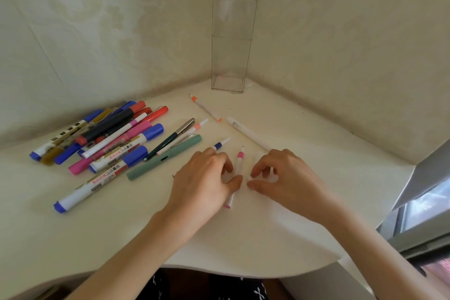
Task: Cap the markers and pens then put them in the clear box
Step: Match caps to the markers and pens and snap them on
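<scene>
Pink-tipped pen (pixel 238 165) lying on the cream tabletop (pixel 316 143), long axis running almost straight away from the body, uncapped pink tip pointing toward the wall, pink end cap nearest the table edge. Slim white barrel, round and smooth. Left hand (pixel 207 178) resting over it, thumb and curled fingers (pixel 227 165) pinching the barrel about its middle. Right hand (pixel 289 178) just beside, thumb and forefinger bent toward each other around a small pale piece (possibly a cap, too washed out to tell), so grip uncertain.

Blue-banded pen (pixel 221 145) poking out from under the left knuckles, pointing up and right. Long white pen (pixel 248 135) slanting from upper left to lower right, ending near the right hand. Orange-tipped pen (pixel 205 108) beyond it on a similar slant. Green pen (pixel 165 158) with a matte barrel and metal clip, angled up to the right, beside a dark pen (pixel 170 140) with a silvery cap.

Pile of thicker markers (pixel 102 139) at the left, blue, red, pink and gold caps, glossy printed white barrels, mostly parallel. Clear box (pixel 232 44) standing upright in the corner, tall, rectangular, thin transparent plastic, well apart from both hands. Embossed floral wall (pixel 97 19) behind.
</scene>
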The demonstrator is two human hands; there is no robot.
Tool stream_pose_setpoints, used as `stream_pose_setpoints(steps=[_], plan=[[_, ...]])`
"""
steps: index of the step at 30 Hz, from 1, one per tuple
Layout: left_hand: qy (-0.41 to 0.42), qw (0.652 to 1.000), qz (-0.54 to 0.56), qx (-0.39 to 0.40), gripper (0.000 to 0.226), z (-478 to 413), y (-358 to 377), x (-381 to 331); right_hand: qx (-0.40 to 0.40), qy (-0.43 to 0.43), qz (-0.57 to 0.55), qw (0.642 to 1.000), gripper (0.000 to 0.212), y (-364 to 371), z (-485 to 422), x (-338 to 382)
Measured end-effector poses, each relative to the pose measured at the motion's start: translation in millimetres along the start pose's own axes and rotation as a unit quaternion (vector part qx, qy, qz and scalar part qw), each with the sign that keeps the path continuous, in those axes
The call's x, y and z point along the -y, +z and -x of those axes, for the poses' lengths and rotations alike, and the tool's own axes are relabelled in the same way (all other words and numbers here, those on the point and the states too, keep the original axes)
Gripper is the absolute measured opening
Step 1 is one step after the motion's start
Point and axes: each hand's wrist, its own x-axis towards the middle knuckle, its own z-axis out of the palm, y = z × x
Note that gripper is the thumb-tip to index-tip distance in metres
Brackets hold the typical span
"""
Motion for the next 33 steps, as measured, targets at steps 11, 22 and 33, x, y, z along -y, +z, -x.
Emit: stream_pose_setpoints(steps=[11,22,33], plan=[[0.014,0.978,0.192,-0.077,0.007,28.9,-11.3,19.5,-0.213,0.042,-0.357,0.908,0.016,0.7,-2.2,3.3],[0.035,0.952,0.297,-0.062,0.005,42.7,-11.2,18.6,-0.171,0.085,-0.642,0.743,0.007,5.4,-4.2,14.6],[0.048,0.954,0.291,-0.059,0.006,44.0,-12.3,17.7,-0.174,0.037,-0.587,0.79,0.013,7.1,-3.9,16.3]])
